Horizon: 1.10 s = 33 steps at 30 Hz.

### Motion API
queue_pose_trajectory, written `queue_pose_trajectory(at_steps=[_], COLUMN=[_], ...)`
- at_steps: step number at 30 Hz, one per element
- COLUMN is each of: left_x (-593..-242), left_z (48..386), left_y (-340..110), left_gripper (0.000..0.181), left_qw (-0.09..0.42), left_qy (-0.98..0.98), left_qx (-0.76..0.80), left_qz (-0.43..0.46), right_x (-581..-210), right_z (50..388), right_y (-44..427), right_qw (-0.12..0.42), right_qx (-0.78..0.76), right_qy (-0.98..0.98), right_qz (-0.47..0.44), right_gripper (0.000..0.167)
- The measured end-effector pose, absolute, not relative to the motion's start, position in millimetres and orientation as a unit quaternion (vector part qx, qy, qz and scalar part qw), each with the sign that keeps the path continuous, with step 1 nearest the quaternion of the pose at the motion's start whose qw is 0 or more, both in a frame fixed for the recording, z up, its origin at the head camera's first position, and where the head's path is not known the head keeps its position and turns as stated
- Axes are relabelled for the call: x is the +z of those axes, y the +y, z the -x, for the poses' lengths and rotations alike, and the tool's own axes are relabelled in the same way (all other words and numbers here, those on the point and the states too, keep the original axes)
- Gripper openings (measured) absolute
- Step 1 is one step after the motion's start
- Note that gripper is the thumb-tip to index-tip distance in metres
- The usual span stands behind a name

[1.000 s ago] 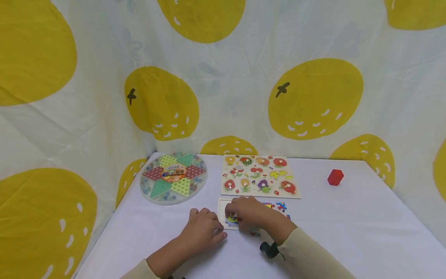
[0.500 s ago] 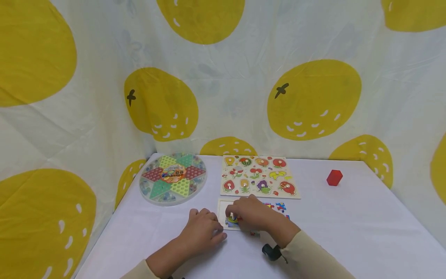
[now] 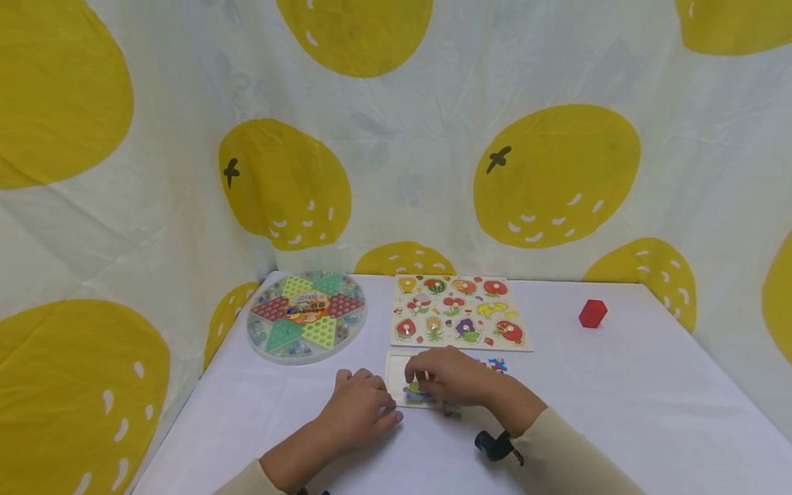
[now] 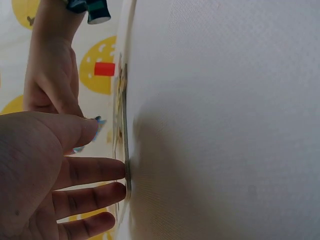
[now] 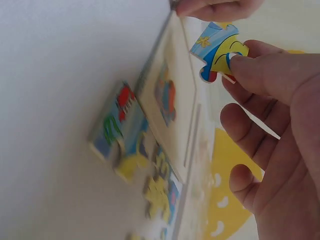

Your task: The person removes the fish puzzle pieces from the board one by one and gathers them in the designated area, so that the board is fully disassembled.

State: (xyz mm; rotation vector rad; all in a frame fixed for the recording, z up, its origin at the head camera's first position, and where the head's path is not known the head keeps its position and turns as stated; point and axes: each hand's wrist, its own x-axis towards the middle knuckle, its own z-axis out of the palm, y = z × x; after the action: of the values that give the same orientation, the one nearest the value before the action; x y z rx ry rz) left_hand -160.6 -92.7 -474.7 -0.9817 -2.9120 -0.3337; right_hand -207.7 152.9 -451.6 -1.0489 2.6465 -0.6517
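My right hand point(image 3: 454, 377) pinches a blue and yellow jigsaw piece point(image 5: 220, 52) between thumb and index finger. It holds the piece tilted above a small wooden puzzle tray point(image 3: 393, 375). Inside the tray lies another coloured jigsaw piece point(image 5: 167, 95). My left hand point(image 3: 361, 409) is at the tray's left side; in the left wrist view its loosely extended fingertips touch the tray's edge point(image 4: 127, 150). Loose jigsaw pieces, one with a red crab point(image 5: 120, 115), lie beside the tray, partly hidden by my right hand in the head view.
Behind the tray lies a fruit peg puzzle board point(image 3: 460, 313). A round Chinese checkers board point(image 3: 307, 316) is at the back left. A red block point(image 3: 592, 313) stands at the right. A fruit-patterned curtain point(image 3: 408, 172) hangs behind the white table point(image 3: 619, 399).
My right hand has shifted slightly right, and the jigsaw piece in its fingers has moved with it. My left hand stays in place.
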Motion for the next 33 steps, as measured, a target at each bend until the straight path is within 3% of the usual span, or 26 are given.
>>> queue_pose_trajectory(at_steps=[19, 33], left_x=[-470, -470], left_z=[160, 160], left_y=[-92, -91], left_gripper=[0.026, 0.027], left_qw=[0.007, 0.002], left_qy=[-0.945, -0.947], left_qx=[-0.102, -0.099], left_qz=[0.31, 0.305], right_x=[-441, -454], right_z=[198, 183], right_y=[224, 240], right_qw=[0.173, 0.203], right_qx=[-0.261, -0.251], right_qy=[0.906, 0.92], right_qz=[0.285, 0.223], right_gripper=[0.016, 0.016])
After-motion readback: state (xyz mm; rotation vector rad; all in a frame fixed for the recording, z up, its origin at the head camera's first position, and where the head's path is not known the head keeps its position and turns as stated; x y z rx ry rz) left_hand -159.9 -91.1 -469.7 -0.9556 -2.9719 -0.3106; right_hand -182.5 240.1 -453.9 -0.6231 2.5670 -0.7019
